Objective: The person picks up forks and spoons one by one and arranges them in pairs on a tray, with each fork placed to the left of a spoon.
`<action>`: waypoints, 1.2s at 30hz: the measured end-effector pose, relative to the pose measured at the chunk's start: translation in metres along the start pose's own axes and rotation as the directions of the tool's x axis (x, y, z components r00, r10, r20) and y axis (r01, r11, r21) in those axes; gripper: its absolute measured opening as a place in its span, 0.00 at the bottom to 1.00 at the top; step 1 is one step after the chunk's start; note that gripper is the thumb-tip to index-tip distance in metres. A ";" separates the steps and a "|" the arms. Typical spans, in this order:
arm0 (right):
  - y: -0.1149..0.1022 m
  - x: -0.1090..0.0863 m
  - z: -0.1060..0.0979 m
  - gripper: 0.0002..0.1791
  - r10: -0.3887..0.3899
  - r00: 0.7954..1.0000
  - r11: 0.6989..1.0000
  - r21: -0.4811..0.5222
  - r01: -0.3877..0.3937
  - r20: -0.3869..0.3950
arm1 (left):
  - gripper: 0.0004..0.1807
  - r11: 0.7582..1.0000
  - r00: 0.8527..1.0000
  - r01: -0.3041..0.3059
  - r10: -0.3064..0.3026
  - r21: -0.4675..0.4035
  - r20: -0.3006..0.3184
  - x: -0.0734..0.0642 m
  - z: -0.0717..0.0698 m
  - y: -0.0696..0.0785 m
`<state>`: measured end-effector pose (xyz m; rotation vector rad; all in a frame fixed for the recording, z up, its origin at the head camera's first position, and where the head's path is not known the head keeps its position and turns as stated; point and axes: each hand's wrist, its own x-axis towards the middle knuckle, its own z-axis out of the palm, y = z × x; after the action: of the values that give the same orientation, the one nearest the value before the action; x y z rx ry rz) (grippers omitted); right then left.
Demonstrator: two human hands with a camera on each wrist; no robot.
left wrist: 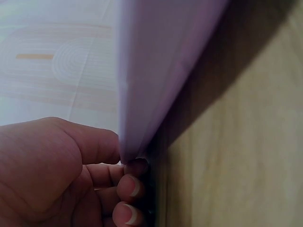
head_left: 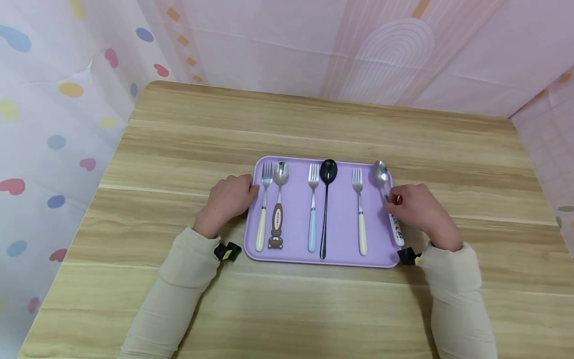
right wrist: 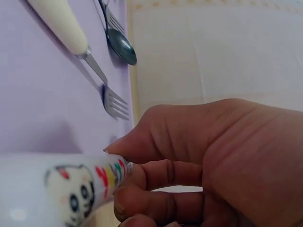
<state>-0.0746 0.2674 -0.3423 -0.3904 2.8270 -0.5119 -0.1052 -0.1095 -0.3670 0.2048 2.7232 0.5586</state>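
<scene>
A lilac tray (head_left: pixel 296 219) lies on the wooden table with cutlery laid lengthwise in it. My left hand (head_left: pixel 231 196) grips the tray's left rim, thumb above and curled fingers beneath, as the left wrist view shows. With thumb and fingertips my right hand (head_left: pixel 417 208) pinches a spoon (head_left: pixel 380 173) with a white cartoon-printed handle (right wrist: pixel 80 189), over the tray's right edge. To its left lies a cream-handled fork (head_left: pixel 362 234). A black spoon (head_left: pixel 329 172) and a blue-handled fork (head_left: pixel 312 229) lie mid-tray. At the left are a bear-handled spoon (head_left: pixel 277 219) and another cream-handled fork (head_left: pixel 261 229).
The wooden table (head_left: pixel 314 309) extends around the tray on all sides. A pale patterned curtain (head_left: pixel 287 45) hangs behind the table, and a dotted one (head_left: pixel 54 149) hangs along its left side. Both sleeves carry small black wrist devices (head_left: pixel 227 251) near the tray's front corners.
</scene>
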 end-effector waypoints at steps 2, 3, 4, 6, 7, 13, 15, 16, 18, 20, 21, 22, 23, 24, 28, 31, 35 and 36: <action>-0.002 0.001 0.002 0.08 -0.006 1.000 1.000 -0.001 0.006 -0.001 | 0.15 1.000 1.000 0.002 -0.002 0.000 0.000 0.000 0.000 0.000; -0.003 0.001 0.003 0.08 -0.012 1.000 1.000 -0.003 0.012 -0.003 | 0.15 1.000 1.000 0.003 -0.003 0.000 -0.001 0.000 0.000 0.000; -0.004 0.002 0.004 0.08 -0.013 1.000 1.000 -0.002 0.013 -0.002 | 0.15 1.000 1.000 0.003 -0.003 0.000 -0.001 0.000 0.000 0.001; -0.006 0.003 0.005 0.08 -0.010 1.000 1.000 -0.003 0.010 0.005 | 0.15 1.000 1.000 0.003 -0.003 0.000 -0.001 0.000 0.000 0.001; -0.006 0.003 0.006 0.08 -0.007 1.000 1.000 -0.003 0.007 0.009 | 0.15 1.000 1.000 0.002 -0.002 0.000 0.000 0.000 0.000 0.001; -0.012 0.003 0.009 0.08 0.026 1.000 1.000 0.015 -0.026 0.017 | 0.15 1.000 1.000 0.001 -0.001 0.000 -0.001 0.001 0.000 0.001; -0.014 0.003 0.010 0.09 0.021 1.000 1.000 0.016 -0.021 0.009 | 0.15 1.000 1.000 0.003 -0.003 -0.001 0.000 0.000 0.000 0.001; -0.014 0.003 0.011 0.09 0.017 1.000 1.000 0.014 -0.017 0.003 | 0.15 1.000 1.000 0.004 -0.004 -0.003 0.001 0.000 0.000 0.001; -0.016 0.004 0.012 0.09 0.014 1.000 1.000 0.006 -0.014 -0.007 | 0.15 1.000 1.000 0.003 -0.003 -0.004 0.002 0.000 0.000 0.001; -0.017 0.004 0.013 0.09 0.031 1.000 1.000 0.005 -0.031 -0.007 | 0.15 1.000 1.000 0.004 -0.004 -0.006 0.003 0.000 0.000 0.001; -0.017 0.004 0.014 0.10 0.039 0.999 0.999 0.005 -0.039 -0.008 | 0.15 1.000 1.000 0.005 -0.004 -0.006 0.003 0.000 0.000 0.001; -0.017 0.005 0.014 0.10 0.047 0.999 0.999 0.004 -0.047 -0.004 | 0.15 1.000 1.000 0.005 -0.005 -0.005 0.003 0.000 0.000 0.001; -0.017 0.005 0.015 0.10 0.054 0.999 0.999 0.006 -0.054 0.001 | 0.15 1.000 1.000 0.005 -0.005 -0.005 0.003 0.000 0.000 0.001; -0.017 0.006 0.015 0.10 0.058 0.998 0.998 0.009 -0.058 0.005 | 0.15 1.000 1.000 0.005 -0.005 -0.004 0.003 0.000 0.000 0.001; -0.017 0.007 0.018 0.11 0.062 0.998 0.998 0.016 -0.062 0.009 | 0.15 1.000 1.000 0.006 -0.006 0.002 0.003 0.000 0.000 0.000; -0.018 0.007 0.018 0.11 0.068 0.998 0.997 0.020 -0.068 0.015 | 0.15 1.000 1.000 0.008 -0.008 0.003 0.004 0.001 0.000 0.000; -0.017 0.008 0.019 0.11 0.081 0.996 0.996 0.022 -0.082 0.037 | 0.15 1.000 1.000 0.009 -0.009 0.001 0.005 0.001 0.000 0.000; -0.017 0.008 0.019 0.11 0.082 0.996 0.996 0.021 -0.083 0.040 | 0.15 1.000 1.000 0.008 -0.008 0.001 0.005 0.001 0.000 -0.001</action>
<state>-0.0732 0.2436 -0.3542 -0.2750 2.7833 -0.5133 -0.1059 -0.1098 -0.3675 0.1946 2.7181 0.5534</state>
